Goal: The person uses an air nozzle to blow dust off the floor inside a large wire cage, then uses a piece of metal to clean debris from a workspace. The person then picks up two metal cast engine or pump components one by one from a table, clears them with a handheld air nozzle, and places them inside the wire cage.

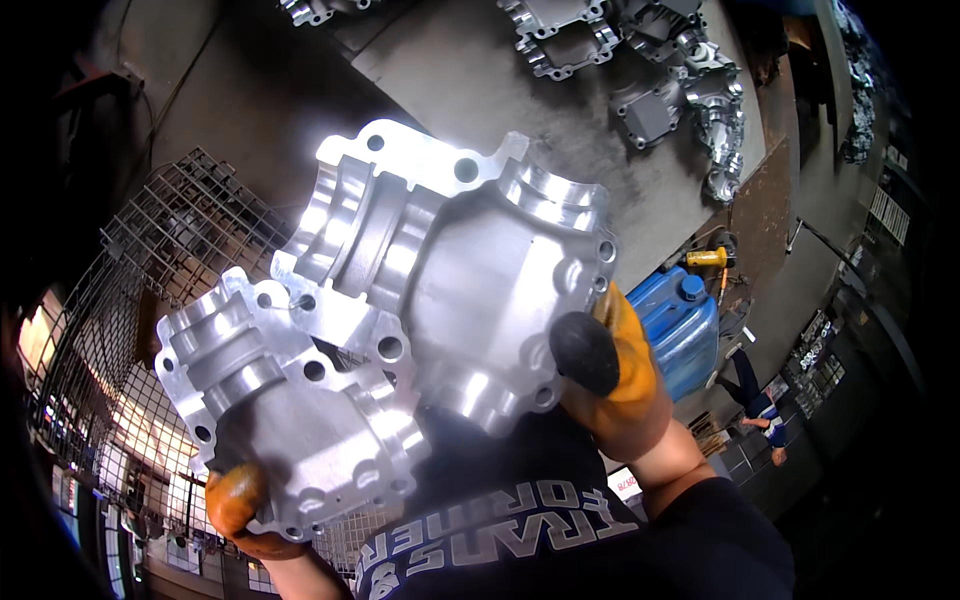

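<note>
Two shiny machined metal housing castings are held up in front of me, hollow sides facing me. My left hand (238, 498), in an orange work glove, grips the smaller-looking housing casting (310, 450) at its lower left edge, thumb over the rim. My right hand (622, 372), in an orange glove with a dark thumb, grips the larger-looking housing casting (480, 270) at its lower right side, thumb inside the rim. Both castings have bolt holes and rounded bearing seats. Their edges overlap in the middle; whether they touch I cannot tell. The fingers behind them are hidden.
Several similar castings (650, 115) lie on the grey table (440, 75) beyond. A wire mesh cage (110, 290) stands at the left. At the right are a blue plastic canister (680, 325) and a yellow-handled tool (706, 258). Another person (765, 415) is farther off.
</note>
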Demonstrator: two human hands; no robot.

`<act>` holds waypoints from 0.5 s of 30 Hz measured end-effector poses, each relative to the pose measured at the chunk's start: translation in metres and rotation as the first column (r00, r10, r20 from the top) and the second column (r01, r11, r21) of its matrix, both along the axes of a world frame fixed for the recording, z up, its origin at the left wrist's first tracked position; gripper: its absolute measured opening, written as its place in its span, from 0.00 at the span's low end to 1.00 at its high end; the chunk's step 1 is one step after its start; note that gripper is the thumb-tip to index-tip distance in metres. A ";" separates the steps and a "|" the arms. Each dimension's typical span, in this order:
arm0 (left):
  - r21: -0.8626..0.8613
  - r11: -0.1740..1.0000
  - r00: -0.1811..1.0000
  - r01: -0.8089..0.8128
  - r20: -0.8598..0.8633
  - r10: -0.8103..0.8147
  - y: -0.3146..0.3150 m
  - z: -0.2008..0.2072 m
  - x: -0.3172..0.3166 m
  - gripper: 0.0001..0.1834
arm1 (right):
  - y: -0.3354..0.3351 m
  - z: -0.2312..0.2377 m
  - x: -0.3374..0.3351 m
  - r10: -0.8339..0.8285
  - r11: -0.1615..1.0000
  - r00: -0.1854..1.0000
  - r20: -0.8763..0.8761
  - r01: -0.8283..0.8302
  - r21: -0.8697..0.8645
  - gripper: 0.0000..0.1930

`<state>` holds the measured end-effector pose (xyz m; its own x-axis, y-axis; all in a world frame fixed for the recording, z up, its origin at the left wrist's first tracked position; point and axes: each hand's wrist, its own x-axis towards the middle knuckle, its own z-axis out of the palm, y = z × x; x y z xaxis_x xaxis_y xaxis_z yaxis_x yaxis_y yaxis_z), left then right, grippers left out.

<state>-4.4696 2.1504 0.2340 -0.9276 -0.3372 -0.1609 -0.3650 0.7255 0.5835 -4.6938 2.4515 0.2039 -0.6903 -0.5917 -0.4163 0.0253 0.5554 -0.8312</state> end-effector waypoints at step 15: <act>0.081 0.991 0.989 -0.103 0.117 0.093 0.028 -0.006 -0.019 0.24 | 0.004 -0.032 0.029 0.023 1.000 0.999 -0.031 -0.023 -0.005 0.18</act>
